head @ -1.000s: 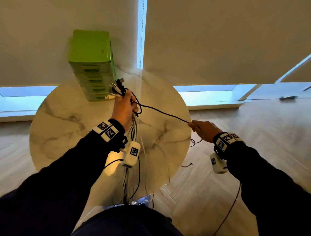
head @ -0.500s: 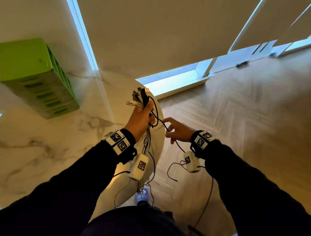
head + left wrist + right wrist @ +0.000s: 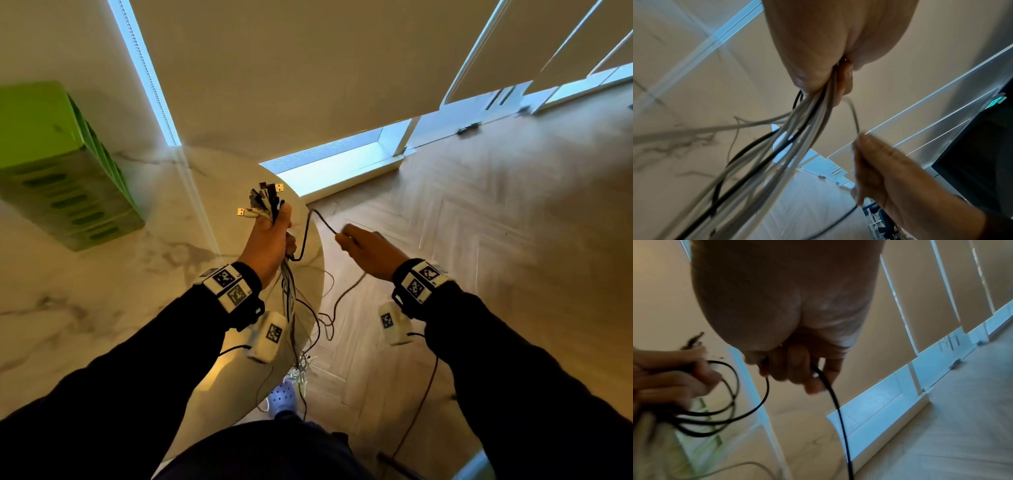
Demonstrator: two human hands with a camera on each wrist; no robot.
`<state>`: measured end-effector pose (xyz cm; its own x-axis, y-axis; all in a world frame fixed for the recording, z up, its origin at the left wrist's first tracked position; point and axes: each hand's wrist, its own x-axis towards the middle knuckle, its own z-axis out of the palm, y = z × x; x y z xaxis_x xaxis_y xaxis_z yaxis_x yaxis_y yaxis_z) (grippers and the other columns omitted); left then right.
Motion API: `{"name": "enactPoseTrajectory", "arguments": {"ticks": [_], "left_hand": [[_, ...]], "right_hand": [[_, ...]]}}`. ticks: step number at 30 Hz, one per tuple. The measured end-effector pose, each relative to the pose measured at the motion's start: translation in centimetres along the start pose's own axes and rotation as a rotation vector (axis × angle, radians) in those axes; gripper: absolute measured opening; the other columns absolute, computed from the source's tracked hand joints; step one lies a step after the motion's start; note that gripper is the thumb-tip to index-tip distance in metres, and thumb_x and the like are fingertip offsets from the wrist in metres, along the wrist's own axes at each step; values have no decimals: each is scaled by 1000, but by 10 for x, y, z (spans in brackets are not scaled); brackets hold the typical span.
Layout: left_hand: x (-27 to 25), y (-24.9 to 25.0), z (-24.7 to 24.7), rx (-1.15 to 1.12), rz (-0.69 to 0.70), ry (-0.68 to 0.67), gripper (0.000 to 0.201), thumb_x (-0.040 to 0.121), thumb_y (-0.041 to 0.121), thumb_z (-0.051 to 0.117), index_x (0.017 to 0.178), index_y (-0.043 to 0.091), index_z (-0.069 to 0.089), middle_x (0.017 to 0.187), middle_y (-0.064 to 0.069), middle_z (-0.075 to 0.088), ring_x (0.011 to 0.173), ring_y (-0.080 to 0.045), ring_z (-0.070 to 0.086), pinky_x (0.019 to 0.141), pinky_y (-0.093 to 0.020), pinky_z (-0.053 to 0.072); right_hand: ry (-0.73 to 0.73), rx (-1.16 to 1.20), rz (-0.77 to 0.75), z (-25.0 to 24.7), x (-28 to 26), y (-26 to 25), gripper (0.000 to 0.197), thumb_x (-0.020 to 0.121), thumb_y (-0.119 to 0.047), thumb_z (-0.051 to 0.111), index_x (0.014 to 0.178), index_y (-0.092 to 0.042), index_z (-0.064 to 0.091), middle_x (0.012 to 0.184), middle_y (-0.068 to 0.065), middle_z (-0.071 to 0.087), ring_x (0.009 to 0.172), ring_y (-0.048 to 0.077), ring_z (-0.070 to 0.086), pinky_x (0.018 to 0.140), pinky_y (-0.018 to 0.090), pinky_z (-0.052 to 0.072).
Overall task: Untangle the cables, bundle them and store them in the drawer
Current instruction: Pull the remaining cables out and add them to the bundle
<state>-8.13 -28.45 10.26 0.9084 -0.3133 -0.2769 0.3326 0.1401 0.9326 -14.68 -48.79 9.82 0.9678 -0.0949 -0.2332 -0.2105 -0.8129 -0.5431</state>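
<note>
My left hand (image 3: 270,236) grips a bunch of white and black cables (image 3: 265,202), plug ends sticking up above the fist, over the right edge of the marble table (image 3: 102,291). The loose lengths hang below the fist (image 3: 797,129) toward the floor. One black cable (image 3: 308,233) loops out from the bunch to my right hand (image 3: 366,250), which pinches it a short way to the right; the wrist view shows the fingers curled round the black cable (image 3: 830,391). The green drawer unit (image 3: 65,164) stands at the table's far left, its drawers closed.
Cable ends trail over the wooden floor (image 3: 479,240) beside the table's edge, near a pale shoe (image 3: 282,397). Blinds and a low window sill (image 3: 342,164) lie beyond the table.
The view has swung right. My right hand came in close to the bunch, then drew back to the right along the black cable. The left hand keeps its grip.
</note>
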Motion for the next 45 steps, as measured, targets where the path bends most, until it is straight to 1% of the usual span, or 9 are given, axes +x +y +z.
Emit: {"name": "enactPoseTrajectory", "arguments": {"ticks": [3, 6, 13, 20, 26, 29, 32, 40, 45], "left_hand": [[-3, 6, -11, -102, -21, -8, 28, 107, 32, 44, 84, 17, 42, 71, 2, 33, 49, -9, 26, 49, -24, 27], [-6, 11, -20, -174, -40, -50, 27, 108, 29, 43, 84, 16, 44, 72, 1, 36, 50, -8, 26, 48, -22, 27], [-4, 11, -32, -175, -37, -47, 25, 108, 27, 43, 85, 17, 42, 71, 1, 35, 54, -10, 32, 50, -22, 33], [5, 6, -46, -76, -19, 54, 23, 107, 36, 44, 89, 21, 47, 61, 5, 39, 54, -11, 39, 53, -27, 36], [7, 4, -59, -90, -20, 86, 33, 108, 33, 40, 78, 19, 35, 64, 2, 30, 47, -10, 29, 47, -26, 33], [3, 7, -61, -179, -20, 35, 29, 109, 28, 38, 81, 20, 36, 66, 3, 30, 46, -7, 29, 44, -21, 32], [-1, 10, -60, -232, -43, -36, 28, 109, 27, 38, 82, 20, 38, 64, 5, 34, 48, -7, 32, 46, -20, 32], [-1, 13, -50, -261, -56, -76, 32, 108, 25, 41, 77, 17, 40, 64, 2, 35, 51, -10, 36, 48, -22, 36], [7, 9, -58, -252, -47, -7, 30, 109, 25, 41, 79, 18, 40, 61, 5, 36, 51, -9, 38, 52, -24, 36]], "right_hand": [[-189, -292, 408, 3, 4, 41, 30, 98, -39, 44, 111, -16, 57, 107, 10, 66, 99, 31, 65, 86, 36, 51], [-387, -227, 554, 12, -2, 52, 22, 91, -28, 62, 104, -10, 63, 90, 5, 72, 84, 22, 71, 69, 29, 56], [-503, 276, 16, 34, 2, -42, 57, 78, -20, 83, 124, -18, 50, 84, 3, 67, 77, 16, 64, 78, 29, 56], [-311, 189, -333, 32, 5, -102, 19, 102, -34, 51, 91, -20, 58, 81, -7, 60, 73, -2, 55, 69, 12, 41], [-49, -35, -162, 2, 15, -69, 42, 106, -43, 37, 76, -20, 57, 73, -6, 60, 67, 4, 54, 66, 25, 42], [-216, -350, 141, -3, 21, -25, 34, 106, -29, 36, 107, -9, 64, 100, 13, 69, 91, 30, 65, 82, 38, 52], [-389, -446, 316, 4, 16, -3, 31, 100, -25, 45, 128, -15, 53, 126, 9, 62, 111, 27, 60, 94, 37, 48], [-404, 22, -158, 58, 14, -70, 51, 99, -27, 57, 145, -18, 38, 148, 5, 49, 135, 18, 45, 108, 31, 37], [-278, 40, -275, 66, 14, -84, 26, 105, -32, 44, 103, -7, 51, 96, 8, 60, 83, 21, 53, 76, 35, 43]]}}
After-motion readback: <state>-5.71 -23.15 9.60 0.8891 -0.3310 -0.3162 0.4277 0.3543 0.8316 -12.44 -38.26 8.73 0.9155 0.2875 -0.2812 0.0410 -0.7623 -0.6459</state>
